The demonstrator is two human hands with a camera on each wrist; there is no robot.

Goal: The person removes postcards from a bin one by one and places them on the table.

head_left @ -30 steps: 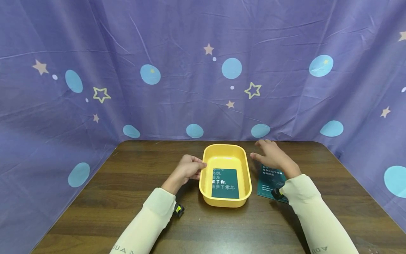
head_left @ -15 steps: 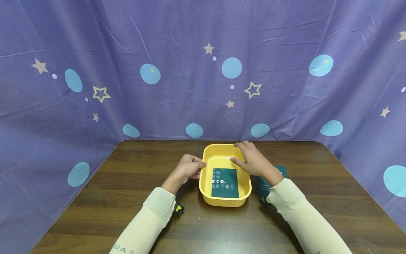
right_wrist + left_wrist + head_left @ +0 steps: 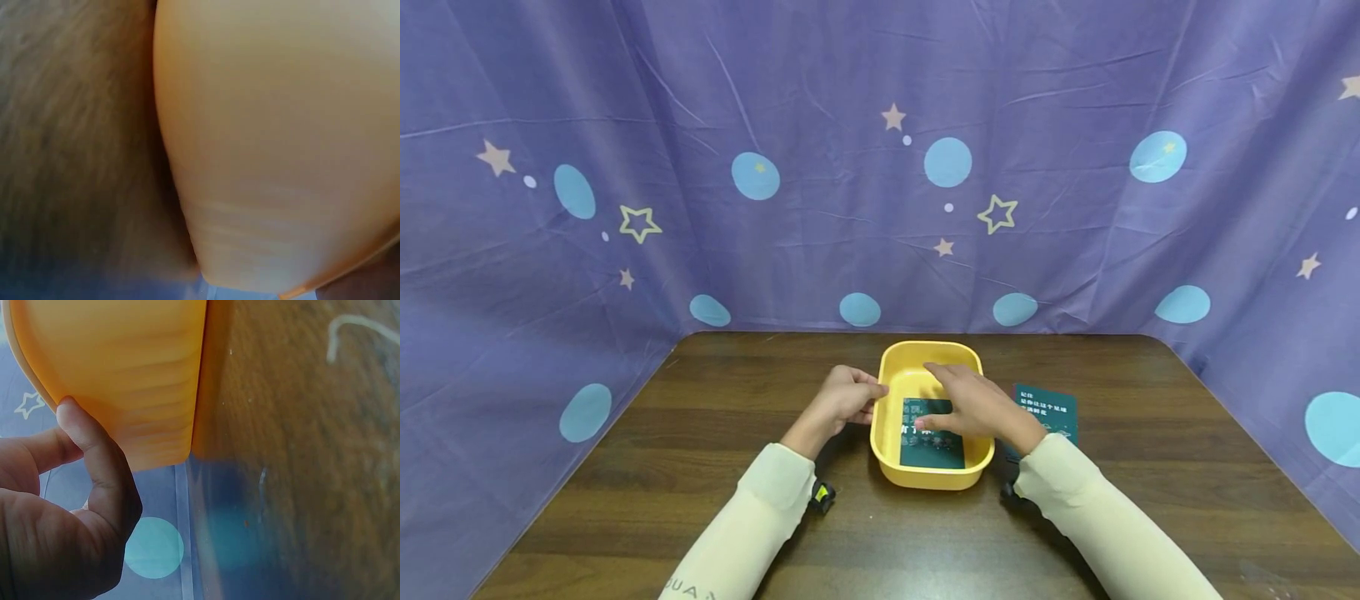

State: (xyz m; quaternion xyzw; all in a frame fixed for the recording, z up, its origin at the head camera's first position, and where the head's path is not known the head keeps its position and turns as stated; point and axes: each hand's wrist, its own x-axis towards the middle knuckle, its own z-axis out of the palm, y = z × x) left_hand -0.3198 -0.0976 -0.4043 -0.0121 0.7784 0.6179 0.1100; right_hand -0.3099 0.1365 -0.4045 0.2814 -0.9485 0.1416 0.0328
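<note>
A yellow plastic basin (image 3: 928, 477) stands on the table, its long side running away from me. My left hand (image 3: 842, 398) pinches its left rim; the left wrist view shows the thumb and a finger at the rim of the basin (image 3: 137, 381). Inside lies a dark green card or booklet (image 3: 928, 454) with white lettering, partly covered. Over it reaches my right hand (image 3: 973, 407), fingers extended and thumb apart. Whether they touch the card cannot be made out. In the right wrist view, the wall of the basin (image 3: 275, 144) fills most of the frame.
A second dark green printed card or booklet (image 3: 1048, 404) lies on the table right of the basin, partly behind the right forearm. The brown wooden table (image 3: 715, 433) ends at a purple curtain (image 3: 820, 250) with stars and blue ovals.
My right hand has moved left from above the card on the table, across the basin's right rim, to inside the basin. The left hand and the basin have stayed in place.
</note>
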